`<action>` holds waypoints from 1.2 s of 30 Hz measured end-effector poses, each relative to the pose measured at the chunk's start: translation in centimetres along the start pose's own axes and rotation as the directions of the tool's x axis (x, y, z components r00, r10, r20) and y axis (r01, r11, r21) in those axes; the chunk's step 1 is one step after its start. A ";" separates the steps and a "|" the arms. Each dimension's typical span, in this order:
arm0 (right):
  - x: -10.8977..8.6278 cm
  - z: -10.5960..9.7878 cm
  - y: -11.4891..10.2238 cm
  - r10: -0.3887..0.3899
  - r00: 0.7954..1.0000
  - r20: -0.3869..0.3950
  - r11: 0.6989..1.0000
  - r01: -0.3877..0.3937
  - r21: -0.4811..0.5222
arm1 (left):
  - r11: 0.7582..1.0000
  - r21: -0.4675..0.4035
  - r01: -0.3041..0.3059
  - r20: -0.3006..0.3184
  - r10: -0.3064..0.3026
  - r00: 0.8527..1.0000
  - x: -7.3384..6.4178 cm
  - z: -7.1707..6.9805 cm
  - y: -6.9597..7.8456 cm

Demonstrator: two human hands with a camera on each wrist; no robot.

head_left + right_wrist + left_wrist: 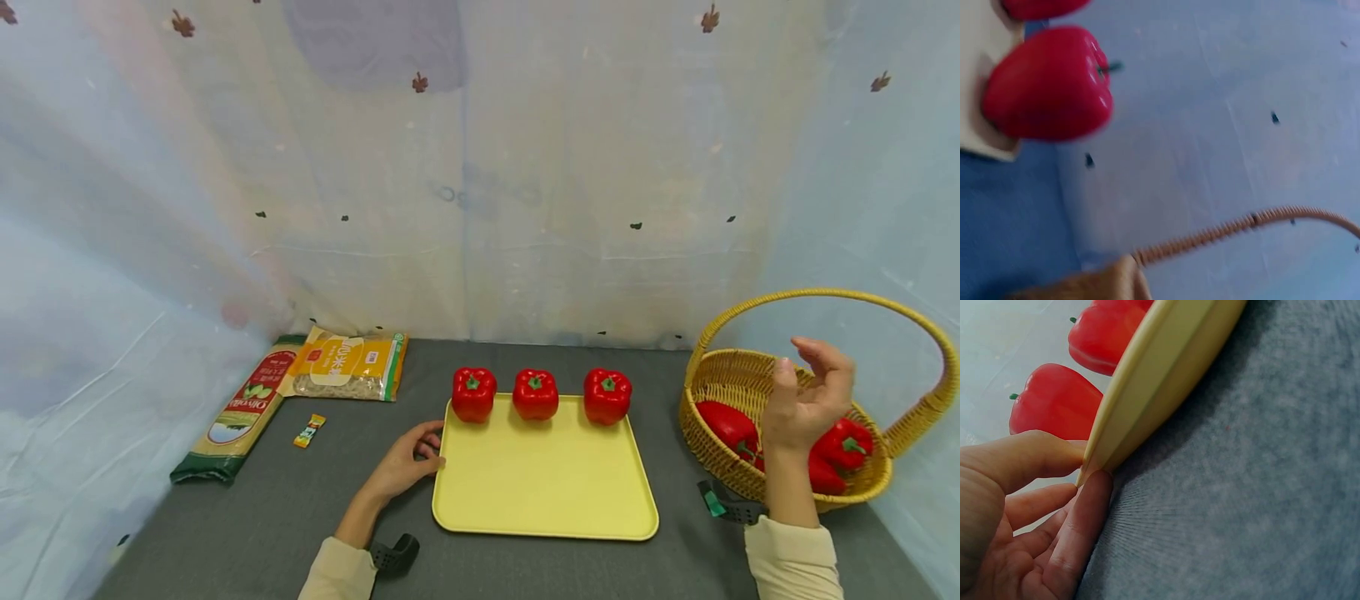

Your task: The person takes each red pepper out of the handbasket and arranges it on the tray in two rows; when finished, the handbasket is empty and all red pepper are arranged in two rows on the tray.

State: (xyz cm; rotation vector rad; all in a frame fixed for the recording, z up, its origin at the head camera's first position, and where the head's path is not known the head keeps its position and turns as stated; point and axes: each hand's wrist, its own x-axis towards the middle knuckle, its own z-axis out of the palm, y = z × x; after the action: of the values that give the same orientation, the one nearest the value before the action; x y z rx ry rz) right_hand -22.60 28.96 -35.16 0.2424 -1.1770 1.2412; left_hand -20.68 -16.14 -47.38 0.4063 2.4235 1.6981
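Note:
My left hand (403,463) pinches the left rim of a yellow tray (547,492), thumb on one side and a finger under the edge in the left wrist view. Along the tray's far edge stand three red bell peppers, the left pepper (474,396), the middle pepper (536,396) and the right pepper (607,397). Over a yellow wicker basket (703,454) is my right hand (808,400), raised, fingers loosely bent and holding nothing. Inside the basket lie several red peppers (727,427), partly hidden by the hand and wrist.
At the back left, a yellow grain bag (341,367) overlaps a long red and green package (243,408). A small yellow-green sachet (309,431) lies closer to the left hand. The basket's tall handle (817,293) arches above the right hand. A pale curtain (555,208) hangs behind the table.

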 end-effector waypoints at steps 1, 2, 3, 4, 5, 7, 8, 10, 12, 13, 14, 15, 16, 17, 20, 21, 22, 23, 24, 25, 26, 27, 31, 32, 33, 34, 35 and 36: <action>0.4 -0.5 0.2 0.022 1.000 0.016 0.998 -0.021 -0.065 | 1.000 0.000 0.001 0.002 -0.001 1.000 0.0 0.0 0.0; 0.8 -1.1 0.4 0.046 0.998 0.033 0.990 -0.041 -0.137 | 1.000 0.001 0.001 0.004 -0.001 1.000 0.0 0.0 0.0; 1.1 -1.7 0.8 0.077 0.996 0.053 0.975 -0.064 -0.211 | 1.000 0.001 0.000 0.003 0.000 1.000 0.1 0.0 -0.1; 1.5 -2.4 1.2 0.117 0.991 0.069 0.953 -0.093 -0.287 | 1.000 0.001 0.000 0.001 0.000 1.000 0.1 0.0 -0.3; 1.9 -3.0 1.6 0.155 0.985 0.081 0.928 -0.117 -0.354 | 1.000 0.001 -0.003 -0.002 0.003 1.000 0.2 0.1 -0.5; 2.5 -4.1 2.6 0.237 0.967 0.094 0.868 -0.167 -0.468 | 1.000 0.002 -0.009 -0.012 0.009 1.000 0.4 0.2 -1.2; 2.7 -4.6 3.0 0.279 0.956 0.093 0.842 -0.197 -0.503 | 1.000 0.002 -0.011 -0.016 0.011 1.000 0.5 0.2 -1.6; 3.3 -5.3 3.6 0.352 0.932 0.085 0.801 -0.253 -0.542 | 1.000 0.003 -0.017 -0.023 0.017 1.000 0.8 0.3 -2.4; 3.8 -5.9 4.1 0.401 0.913 0.079 0.775 -0.292 -0.561 | 1.000 0.004 -0.023 -0.024 0.023 0.999 0.9 0.3 -3.1; 4.0 -6.1 4.2 0.417 0.906 0.078 0.764 -0.302 -0.571 | 1.000 0.003 -0.025 -0.023 0.025 0.999 1.0 0.3 -3.2; 4.2 -6.4 4.4 0.432 0.899 0.077 0.755 -0.313 -0.576 | 1.000 0.003 -0.027 -0.022 0.027 0.999 1.0 0.3 -3.3; 4.4 -6.6 4.6 0.440 0.895 0.078 0.750 -0.318 -0.580 | 1.000 0.000 -0.030 -0.022 0.030 0.999 1.0 0.3 -3.4; 4.6 -6.9 4.8 0.446 0.892 0.078 0.744 -0.321 -0.586 | 0.999 -0.004 -0.032 -0.021 0.032 0.999 1.0 0.3 -3.4; 4.7 -7.1 5.0 0.447 0.891 0.079 0.736 -0.316 -0.599 | 0.999 -0.007 -0.034 -0.020 0.034 0.999 1.0 0.3 -3.4; 5.0 -7.7 5.6 0.449 0.890 0.074 0.710 -0.305 -0.635 | 1.000 -0.003 -0.027 -0.021 0.027 0.999 1.1 0.2 -3.4; 5.1 -7.9 5.8 0.451 0.890 0.069 0.698 -0.303 -0.649 | 1.000 -0.002 -0.025 -0.021 0.025 0.999 1.1 0.2 -3.3; 5.2 -8.1 6.0 0.458 0.887 0.060 0.684 -0.308 -0.661 | 1.000 0.001 -0.023 -0.024 0.023 0.999 1.1 0.2 -3.3; 5.3 -8.5 6.5 0.466 0.884 0.041 0.680 -0.328 -0.656 | 1.000 0.006 -0.022 -0.025 0.022 0.999 1.1 0.2 -3.4; 5.3 -8.7 6.9 0.472 0.881 0.026 0.668 -0.338 -0.663 | 1.000 0.011 -0.022 -0.025 0.022 0.999 1.1 0.2 -3.4; 5.4 -9.1 7.4 0.478 0.878 0.010 0.653 -0.348 -0.673 | 1.000 0.017 -0.024 -0.025 0.025 0.999 1.2 0.3 -3.4; 5.5 -9.6 8.1 0.488 0.873 -0.006 0.637 -0.360 -0.682 | 1.000 0.016 -0.026 -0.026 0.026 0.999 1.2 0.3 -3.4; 5.5 -10.2 9.1 0.491 0.871 -0.018 0.627 -0.368 -0.686 | 1.000 0.017 -0.026 -0.027 0.027 0.999 1.2 0.3 -3.4; 5.8 -13.0 13.8 0.532 0.846 -0.044 0.535 -0.376 -0.757 | 1.000 0.011 -0.018 -0.027 0.018 0.999 1.2 0.2 -3.5; 5.8 -13.7 15.0 0.550 0.834 -0.044 0.512 -0.379 -0.771 | 1.000 0.005 -0.019 -0.027 0.020 0.999 1.2 0.2 -3.5; 5.9 -14.4 16.0 0.565 0.824 -0.039 0.494 -0.376 -0.784 | 1.000 0.000 -0.022 -0.026 0.022 0.999 1.2 0.2 -3.4; 6.0 -14.9 16.9 0.582 0.812 -0.032 0.471 -0.369 -0.801 | 1.000 -0.007 -0.023 -0.024 0.023 0.999 1.2 0.2 -3.5; 6.1 -15.4 17.5 0.599 0.801 -0.026 0.453 -0.365 -0.813 | 1.000 -0.013 -0.024 -0.023 0.023 0.999 1.2 0.2 -3.5; 6.1 -15.8 18.0 0.610 0.792 -0.018 0.443 -0.360 -0.821 | 1.000 -0.017 -0.025 -0.023 0.024 0.999 1.2 0.2 -3.5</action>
State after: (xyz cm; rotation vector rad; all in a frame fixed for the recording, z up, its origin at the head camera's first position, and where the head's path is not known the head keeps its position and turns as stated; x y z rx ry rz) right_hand -29.43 50.59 -44.96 -0.6956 -2.0569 1.0364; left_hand -22.17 -16.73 -50.66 0.4186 2.4272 1.7417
